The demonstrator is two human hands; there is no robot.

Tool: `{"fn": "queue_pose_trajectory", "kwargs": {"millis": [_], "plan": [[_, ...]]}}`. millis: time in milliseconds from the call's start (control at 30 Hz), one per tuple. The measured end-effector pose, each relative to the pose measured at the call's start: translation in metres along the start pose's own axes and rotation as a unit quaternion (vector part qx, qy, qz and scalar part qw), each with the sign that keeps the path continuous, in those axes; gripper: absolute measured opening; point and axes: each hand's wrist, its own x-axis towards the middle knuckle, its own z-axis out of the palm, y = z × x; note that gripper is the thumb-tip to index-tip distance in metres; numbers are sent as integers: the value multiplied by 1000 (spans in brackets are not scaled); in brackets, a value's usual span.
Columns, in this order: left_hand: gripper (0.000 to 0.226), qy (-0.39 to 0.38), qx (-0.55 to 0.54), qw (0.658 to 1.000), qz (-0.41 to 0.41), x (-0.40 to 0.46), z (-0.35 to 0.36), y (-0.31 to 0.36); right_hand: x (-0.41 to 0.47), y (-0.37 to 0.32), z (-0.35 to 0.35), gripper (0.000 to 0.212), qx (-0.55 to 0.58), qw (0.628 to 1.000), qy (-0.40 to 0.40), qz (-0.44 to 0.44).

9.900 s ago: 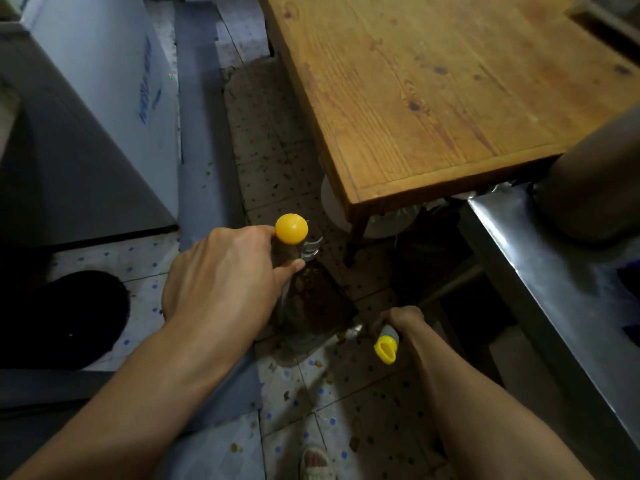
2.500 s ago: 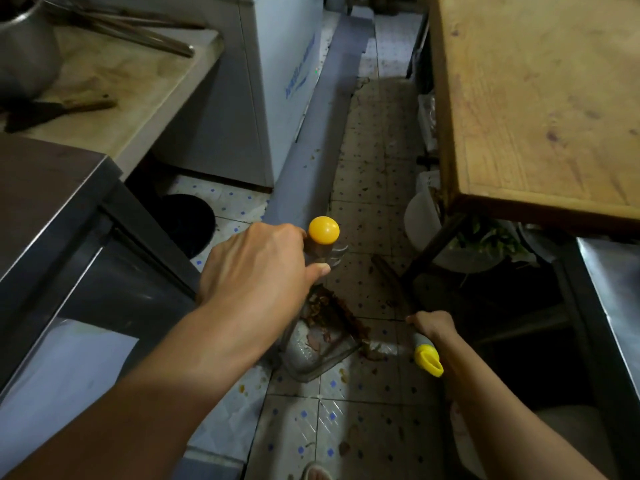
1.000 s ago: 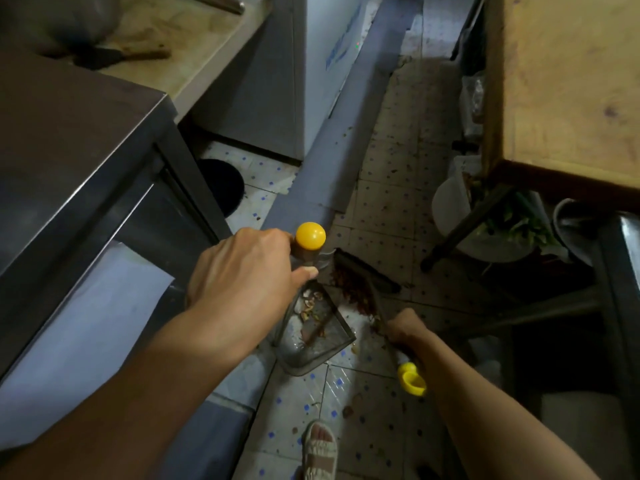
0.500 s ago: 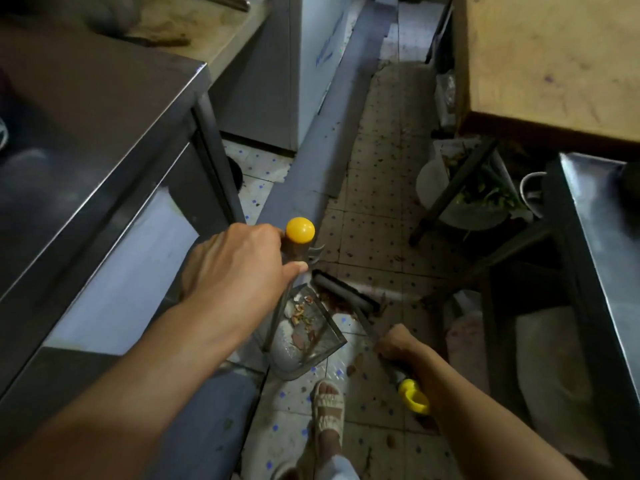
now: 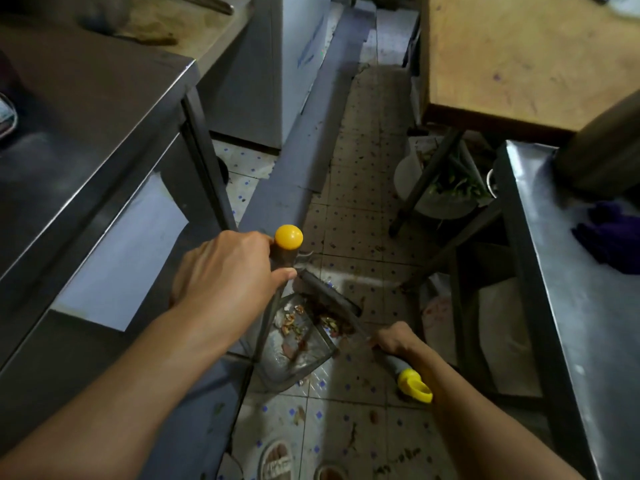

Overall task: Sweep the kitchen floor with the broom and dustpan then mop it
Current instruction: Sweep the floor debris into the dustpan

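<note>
Steel counters hemmed me in: one (image 5: 104, 109) on my left, another (image 5: 571, 271) on my right, with a wooden table (image 5: 519, 57) ahead and its legs (image 5: 426, 181) slanting into the aisle. My left hand (image 5: 228, 285) gripped the dustpan's upright handle (image 5: 282, 258), its tray (image 5: 298, 348) on the tiles holding scraps. My right hand (image 5: 393, 341) clasped the broom (image 5: 346, 313), lying diagonally, bristles away from me at the tray's mouth. Open floor (image 5: 360, 209) ran forward between table and grey mat (image 5: 304, 150).

Dim narrow aisle — speckled tile floor (image 5: 360, 220), steel counters (image 5: 86, 109), wooden table (image 5: 519, 57).
</note>
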Motion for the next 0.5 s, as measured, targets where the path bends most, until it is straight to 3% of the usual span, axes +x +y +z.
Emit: {"fn": "queue_pose_trajectory", "kwargs": {"millis": [100,500], "plan": [[32,5,-1,1000,5,-1,-1,14,4,8,-12,34,-41,999,33,-5],[34,23,-7,1000,-16,12,36,76,72,29,-71,41,20,996,92,2]]}}
